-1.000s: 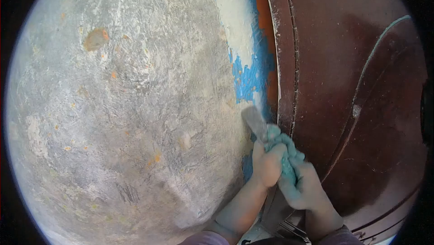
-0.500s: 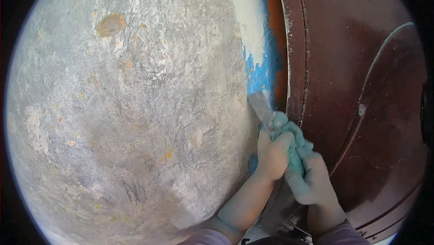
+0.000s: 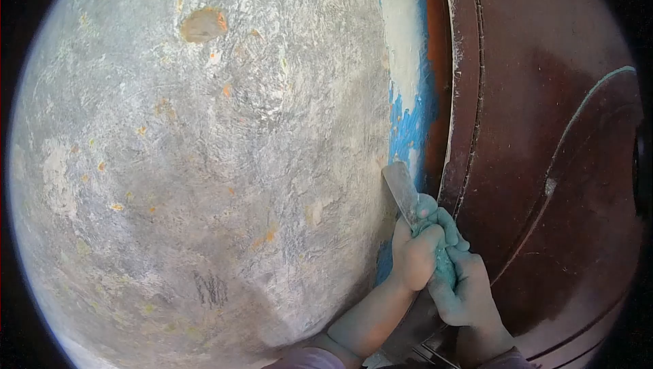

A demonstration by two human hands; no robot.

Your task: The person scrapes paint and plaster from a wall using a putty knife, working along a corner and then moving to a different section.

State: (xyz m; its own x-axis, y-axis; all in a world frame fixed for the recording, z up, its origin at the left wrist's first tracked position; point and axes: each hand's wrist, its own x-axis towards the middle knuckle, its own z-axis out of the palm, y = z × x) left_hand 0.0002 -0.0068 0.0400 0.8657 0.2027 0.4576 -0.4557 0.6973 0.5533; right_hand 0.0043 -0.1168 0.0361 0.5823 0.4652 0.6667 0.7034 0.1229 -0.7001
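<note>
A flat scraper point(image 3: 401, 189) leans up and left, its blade over the border between the grey wall point(image 3: 204, 131) and the strip of blue paint point(image 3: 410, 124). My left hand point(image 3: 416, 253) is closed round the scraper near the base of its blade. Against it, my right hand point(image 3: 462, 280) is wrapped round the handle, which the fingers mostly hide. Blue-green residue coats the fingers of both hands. Above the blue paint runs a whitish strip point(image 3: 401, 36).
Right of the painted strip stands a dark red-brown panel point(image 3: 544, 131) with a raised, beaded edge. An orange-brown patch point(image 3: 204, 25) marks the upper wall. Thin metal bars show low in the view, beside my right forearm.
The wall and panel have shifted rightward in view. Both hands keep their grip; the blade has moved from the lower blue paint to slightly lower, by the wall's edge.
</note>
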